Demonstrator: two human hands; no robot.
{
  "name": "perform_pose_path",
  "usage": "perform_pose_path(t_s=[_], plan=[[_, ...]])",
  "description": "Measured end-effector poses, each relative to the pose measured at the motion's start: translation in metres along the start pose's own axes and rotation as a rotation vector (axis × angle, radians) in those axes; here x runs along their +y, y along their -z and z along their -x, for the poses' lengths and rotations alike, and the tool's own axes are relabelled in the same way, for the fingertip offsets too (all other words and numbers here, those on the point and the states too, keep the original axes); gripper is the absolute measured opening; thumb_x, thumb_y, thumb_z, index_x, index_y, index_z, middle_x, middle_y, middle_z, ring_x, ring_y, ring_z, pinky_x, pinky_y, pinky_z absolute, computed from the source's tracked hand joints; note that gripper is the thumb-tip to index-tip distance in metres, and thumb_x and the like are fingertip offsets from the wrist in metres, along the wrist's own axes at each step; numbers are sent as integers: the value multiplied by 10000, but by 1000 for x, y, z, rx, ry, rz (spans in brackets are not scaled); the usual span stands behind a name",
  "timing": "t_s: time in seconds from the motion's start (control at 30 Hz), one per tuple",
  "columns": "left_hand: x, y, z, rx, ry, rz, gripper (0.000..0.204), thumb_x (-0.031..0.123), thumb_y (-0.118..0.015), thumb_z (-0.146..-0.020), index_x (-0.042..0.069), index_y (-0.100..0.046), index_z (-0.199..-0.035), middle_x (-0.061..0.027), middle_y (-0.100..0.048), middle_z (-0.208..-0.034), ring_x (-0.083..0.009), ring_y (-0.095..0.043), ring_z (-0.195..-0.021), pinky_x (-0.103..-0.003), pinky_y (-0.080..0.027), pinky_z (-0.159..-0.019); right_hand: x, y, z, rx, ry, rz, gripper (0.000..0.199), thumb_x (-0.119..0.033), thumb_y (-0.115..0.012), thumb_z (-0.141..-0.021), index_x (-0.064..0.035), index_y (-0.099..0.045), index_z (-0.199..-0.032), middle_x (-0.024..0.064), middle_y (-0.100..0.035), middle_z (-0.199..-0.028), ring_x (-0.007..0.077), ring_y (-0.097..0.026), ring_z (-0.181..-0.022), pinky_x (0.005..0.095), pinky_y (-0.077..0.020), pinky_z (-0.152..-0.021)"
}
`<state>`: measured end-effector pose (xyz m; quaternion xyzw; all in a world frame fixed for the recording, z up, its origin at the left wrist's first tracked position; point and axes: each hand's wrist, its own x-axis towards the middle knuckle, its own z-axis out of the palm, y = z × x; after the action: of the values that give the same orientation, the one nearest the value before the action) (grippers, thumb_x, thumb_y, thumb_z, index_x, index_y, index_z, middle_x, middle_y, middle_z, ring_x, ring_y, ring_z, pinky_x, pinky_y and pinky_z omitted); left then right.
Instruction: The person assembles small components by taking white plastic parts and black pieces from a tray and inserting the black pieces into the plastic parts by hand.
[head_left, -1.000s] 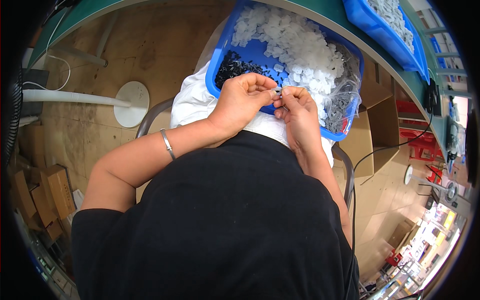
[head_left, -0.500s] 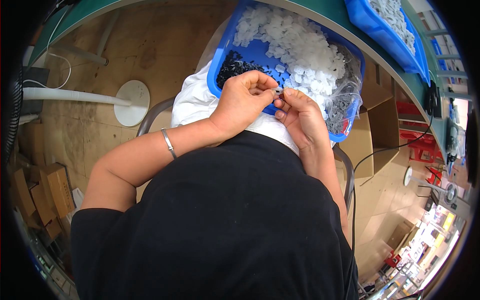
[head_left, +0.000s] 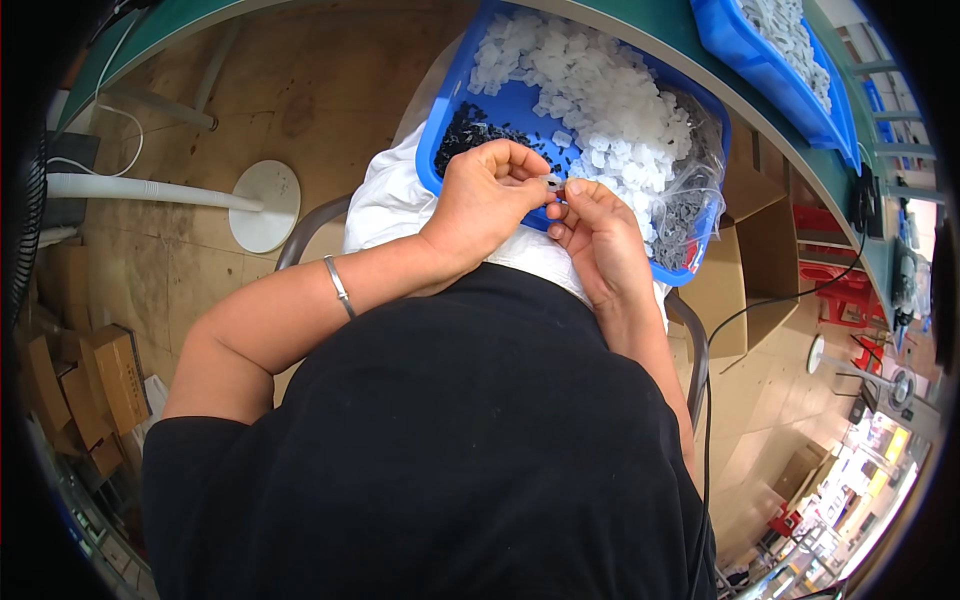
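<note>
Both hands meet over the near edge of a blue plastic tray [head_left: 432, 140] on my lap. Between thumb and finger, my left hand [head_left: 482, 200] pinches a small translucent plastic piece [head_left: 553, 183]. My right hand [head_left: 605, 228] is closed too, its thumb and fingertip pressed at the right end of that piece; whether it holds a second tiny part is hidden. Inside the tray, a heap of whitish translucent pieces [head_left: 600, 90] fills the far and right side. Small black parts [head_left: 480, 135] lie at the left, and grey parts [head_left: 678, 222] in a clear bag sit at the right.
A green-topped table [head_left: 640, 18] curves past the tray's far side, with another blue bin [head_left: 790, 70] of grey parts on it. Cardboard boxes [head_left: 765, 265] stand at the right and more cartons [head_left: 115, 375] at the left. A white round base [head_left: 264, 206] rests on the floor; a black cable [head_left: 775, 297] hangs at right.
The hands stay pinched together in nearly the same place. My right fingers have shifted very slightly left and curled a little at the small piece.
</note>
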<state>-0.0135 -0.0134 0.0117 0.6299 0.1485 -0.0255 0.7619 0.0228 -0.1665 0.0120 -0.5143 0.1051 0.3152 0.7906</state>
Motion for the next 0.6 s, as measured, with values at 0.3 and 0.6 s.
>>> perform_pose_path(t_s=[0.3,0.6], plan=[[-1,-2,3,2,38,144,96,-1,-608,-880,-27,-585,-970,-84,-650,-911,-127,-647,-851,-252,-528,-784,10,-4,-3,32,115,8,126,-113,-564,-946,10,-539,-964,92,-618,-847,120,-547,-717,256,-449,-679],[2,-3,8,-67,19,138,144,21,-584,-915,-38,-578,-1046,-94,-652,-961,-131,-650,-886,-253,-525,-827,14,-1,-4,67,181,-81,105,-99,-551,-958,5,-559,-964,84,-618,-825,115,-538,-688,259,-453,-659]])
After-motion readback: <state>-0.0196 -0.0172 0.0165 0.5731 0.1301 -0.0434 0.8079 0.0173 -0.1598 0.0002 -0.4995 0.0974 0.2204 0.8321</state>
